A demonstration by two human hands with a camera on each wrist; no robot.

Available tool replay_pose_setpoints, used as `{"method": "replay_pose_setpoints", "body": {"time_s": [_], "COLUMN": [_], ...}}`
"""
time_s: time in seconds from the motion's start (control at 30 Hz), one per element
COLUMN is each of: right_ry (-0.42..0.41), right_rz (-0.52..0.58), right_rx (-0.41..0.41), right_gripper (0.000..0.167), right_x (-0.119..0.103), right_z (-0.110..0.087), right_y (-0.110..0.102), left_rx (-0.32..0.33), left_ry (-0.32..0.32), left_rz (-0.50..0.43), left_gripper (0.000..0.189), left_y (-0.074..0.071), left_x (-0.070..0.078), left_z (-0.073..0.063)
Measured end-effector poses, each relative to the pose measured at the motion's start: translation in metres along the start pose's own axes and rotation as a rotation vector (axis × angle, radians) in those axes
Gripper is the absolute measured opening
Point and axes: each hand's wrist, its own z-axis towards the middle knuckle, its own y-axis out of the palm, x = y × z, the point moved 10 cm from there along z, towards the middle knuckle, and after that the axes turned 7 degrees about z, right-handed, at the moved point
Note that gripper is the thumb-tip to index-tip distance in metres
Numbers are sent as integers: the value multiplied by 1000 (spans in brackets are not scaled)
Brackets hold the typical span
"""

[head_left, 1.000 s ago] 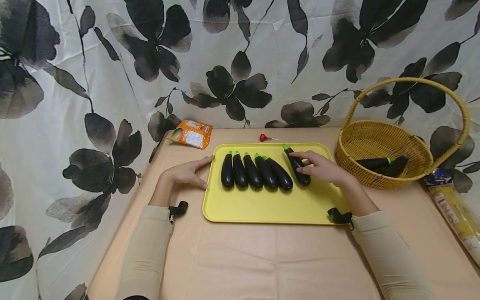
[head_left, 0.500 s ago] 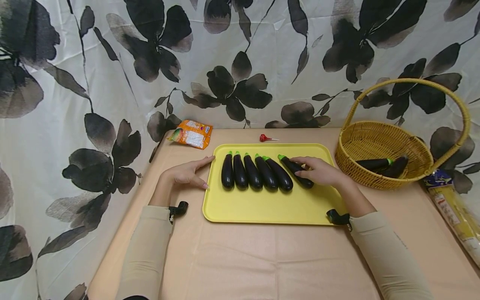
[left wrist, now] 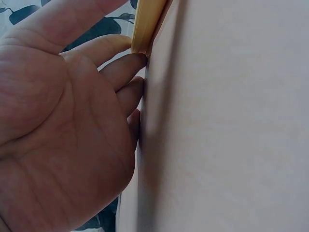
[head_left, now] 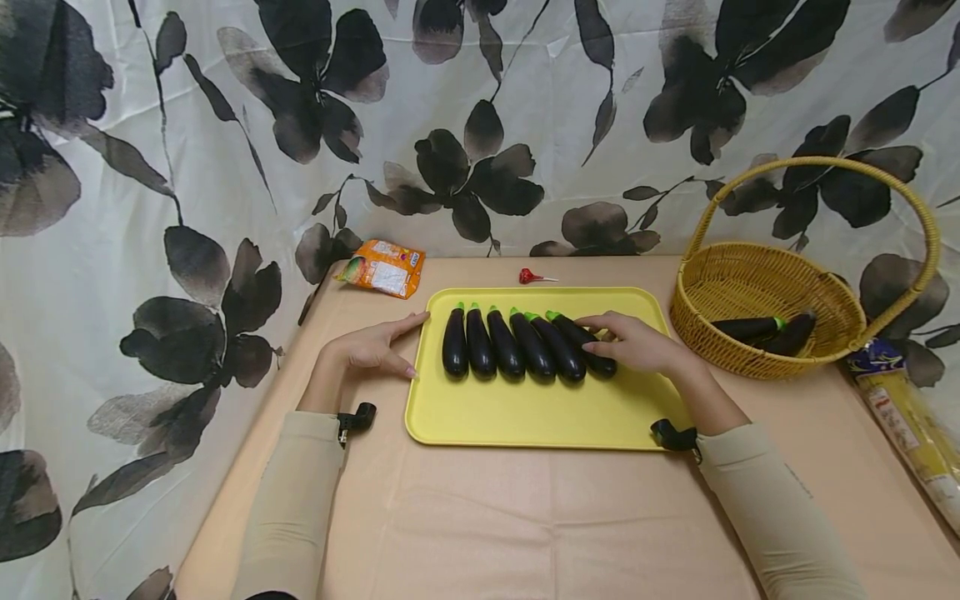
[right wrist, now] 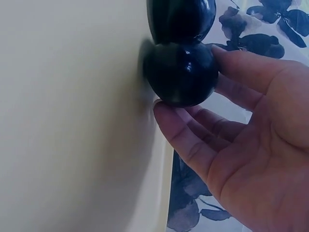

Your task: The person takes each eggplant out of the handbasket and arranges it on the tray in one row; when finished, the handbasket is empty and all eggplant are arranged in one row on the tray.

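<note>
Several dark, glossy eggplants (head_left: 507, 350) with green caps lie side by side on a yellow tray (head_left: 480, 421) in the head view. My right hand (head_left: 633, 340) holds the rightmost eggplant (head_left: 572, 332), which slants against its neighbour. The right wrist view shows that eggplant's round end (right wrist: 181, 75) between the thumb and fingers of my right hand (right wrist: 256, 121), beside another eggplant (right wrist: 181, 19). My left hand (head_left: 367, 346) rests at the tray's left rim with thumb and forefinger spread apart. In the left wrist view, fingertips of my left hand (left wrist: 72, 116) meet the tray edge (left wrist: 145, 24).
On the right stands a wicker basket (head_left: 750, 275) with a tall handle and two eggplants (head_left: 787, 333) inside. An orange packet (head_left: 386, 268) and a red-headed lollipop (head_left: 532, 275) lie behind the tray. A long yellow package (head_left: 907, 425) lies at the right edge.
My right hand has slid the rightmost eggplant left until it is up against the row, and its capped end has swung left. The left hand stays at the tray rim.
</note>
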Motion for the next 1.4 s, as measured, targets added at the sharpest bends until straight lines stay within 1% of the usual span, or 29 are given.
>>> {"method": "replay_pose_setpoints", "body": {"time_s": [0.33,0.7,0.87,1.07,1.27,1.33,1.4], "right_ry": [-3,-28,-14,-15,-38,-42,-47], "right_rz": [9,9,-5,-21,0,1,-1], "right_rx": [-28,-61,-66,-48,-36,-14,26], "right_gripper": [52,57,59,60,61,60,60], "right_x": [-3,-6,-7,-8,-11,-12,-15], "right_z": [0,2,1,-3,-7,-10,-13], "right_y": [6,12,13,6,-2,-10,-20], "left_rx": [-3,-1,-2,-1,0,-1,-1], "left_ry": [20,4,5,10,10,11,13], "left_rz": [17,18,11,9,16,18,18], "left_gripper": [124,125,125,125,125,124,123], "left_y": [0,-1,-1,-1,-1,0,-1], "left_x": [1,1,2,1,2,2,2], "left_z": [0,-1,0,0,-1,-2,-2]}}
